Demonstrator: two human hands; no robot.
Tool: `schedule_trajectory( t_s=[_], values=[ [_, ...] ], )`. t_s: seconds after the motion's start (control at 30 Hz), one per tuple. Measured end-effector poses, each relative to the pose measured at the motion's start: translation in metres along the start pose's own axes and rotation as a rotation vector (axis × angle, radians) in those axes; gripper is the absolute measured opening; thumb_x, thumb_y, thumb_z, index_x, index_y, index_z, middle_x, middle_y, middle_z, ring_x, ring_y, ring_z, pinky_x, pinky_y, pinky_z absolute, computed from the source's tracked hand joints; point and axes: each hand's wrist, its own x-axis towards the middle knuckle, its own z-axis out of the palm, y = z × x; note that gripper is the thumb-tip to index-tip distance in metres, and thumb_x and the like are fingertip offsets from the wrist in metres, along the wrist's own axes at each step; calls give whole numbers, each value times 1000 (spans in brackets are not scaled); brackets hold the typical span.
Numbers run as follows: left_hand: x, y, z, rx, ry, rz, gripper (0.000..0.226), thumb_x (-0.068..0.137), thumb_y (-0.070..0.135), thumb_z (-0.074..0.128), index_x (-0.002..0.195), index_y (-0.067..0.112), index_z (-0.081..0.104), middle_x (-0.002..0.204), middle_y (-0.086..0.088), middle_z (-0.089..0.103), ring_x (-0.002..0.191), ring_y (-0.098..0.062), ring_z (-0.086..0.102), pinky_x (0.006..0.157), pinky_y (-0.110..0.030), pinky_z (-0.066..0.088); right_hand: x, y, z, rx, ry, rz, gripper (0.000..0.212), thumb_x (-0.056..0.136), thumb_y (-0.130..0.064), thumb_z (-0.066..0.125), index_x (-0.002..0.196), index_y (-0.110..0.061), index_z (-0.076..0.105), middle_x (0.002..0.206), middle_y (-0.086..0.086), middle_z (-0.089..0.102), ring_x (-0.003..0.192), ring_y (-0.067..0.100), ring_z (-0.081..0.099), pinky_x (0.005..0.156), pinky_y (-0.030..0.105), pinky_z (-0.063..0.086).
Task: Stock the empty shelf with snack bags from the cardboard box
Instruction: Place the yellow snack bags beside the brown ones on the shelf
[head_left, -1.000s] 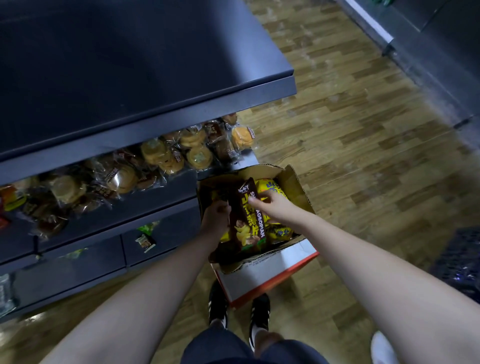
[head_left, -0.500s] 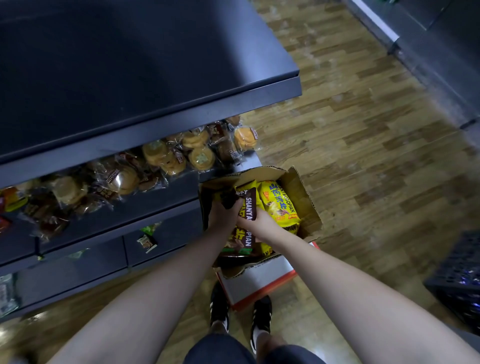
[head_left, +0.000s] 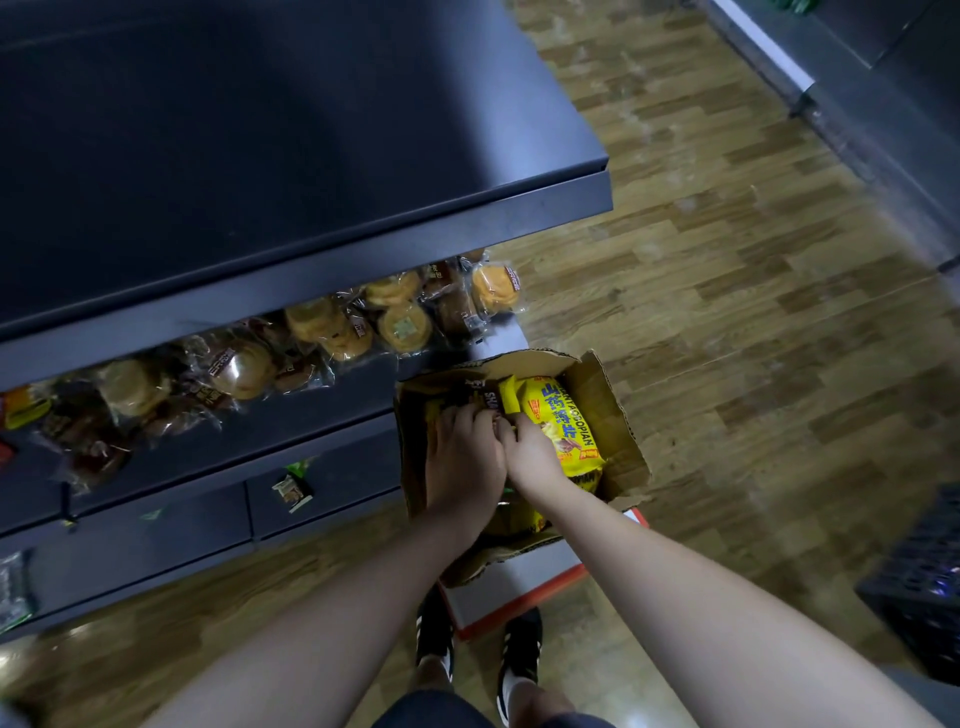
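Down at about five o'clock from the frame's centre, my two hands sit together inside the cardboard box (head_left: 597, 410), which stands open on the wooden floor (head_left: 727, 312) against the end of the shelving. My left hand (head_left: 462, 457) lies flat-backed over the dark and yellow packs on the box's left side, its fingers curled down into them; I cannot tell whether it actually grips one. My right hand (head_left: 530, 449) touches the left at the knuckles, fingers bent onto the edge of a yellow snack bag (head_left: 563, 421) that lies face up toward the box's right wall; a firm pinch is not clear from here. At eleven o'clock the dark top shelf (head_left: 260, 156) shows a bare surface. Just beneath it, at nine to ten o'clock, wrapped round pastries (head_left: 332, 327) crowd the lower shelf. At three o'clock from my shoes (head_left: 519, 644) a dark plastic crate (head_left: 919, 582) stands well apart from the box
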Motion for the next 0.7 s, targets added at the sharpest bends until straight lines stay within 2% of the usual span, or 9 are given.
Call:
schedule_trajectory(
  t_s=[0.07, 0.1, 0.2, 0.27, 0.43, 0.57, 0.7],
  values=[
    [3, -6, 7, 103, -77, 33, 34, 82, 31, 47, 101, 8, 64, 104, -14, 61, 104, -37, 57, 83, -43, 50, 6, 6, -7, -72, -8, -23, 28, 100, -19, 37, 87, -5, 56, 98, 24, 61, 94, 37, 54, 72, 39, 37],
    [6, -7, 10, 146, -108, 42, 38, 81, 33, 52, 106, 6, 62, 110, -15, 59, 107, -39, 55, 85, -46, 49, 11, 10, -11, -145, 7, -31, 26, 99, -19, 37, 85, -6, 55, 98, 21, 60, 93, 36, 53, 75, 38, 39],
    [11, 1, 9, 207, -260, -46, 57, 81, 34, 57, 131, 10, 46, 141, -12, 38, 130, -35, 34, 102, -48, 38, 25, 22, -25, -473, 91, -76, 30, 94, -21, 42, 116, -8, 57, 120, 15, 55, 114, 34, 47, 88, 40, 43],
    [17, 9, 8, 224, -312, -115, 66, 80, 30, 54, 139, 11, 33, 150, -8, 24, 135, -32, 24, 106, -48, 32, 32, 26, -32, -638, 97, -94, 36, 94, -25, 45, 127, -11, 50, 132, 12, 45, 124, 32, 39, 93, 42, 40],
    [32, 19, 15, 271, -360, -176, 66, 80, 32, 52, 138, 9, 31, 149, -12, 22, 131, -35, 27, 96, -50, 41, 54, 32, -33, -736, -6, -35, 53, 93, -30, 51, 139, -12, 33, 149, 13, 25, 132, 36, 28, 99, 48, 35],
    [33, 15, 24, 341, -267, -140, 68, 84, 46, 53, 135, 6, 34, 141, -12, 30, 121, -33, 37, 84, -44, 44, 62, 33, -23, -758, 9, 24, 52, 91, -36, 57, 132, -13, 34, 142, 13, 27, 124, 38, 36, 92, 48, 37],
    [36, 13, 30, 359, -256, -108, 80, 83, 58, 54, 138, 3, 32, 142, -16, 30, 121, -34, 38, 86, -44, 44, 69, 34, -20, -742, 28, 94, 55, 90, -38, 58, 133, -19, 30, 134, 14, 32, 120, 37, 37, 91, 48, 36]
  ],
)
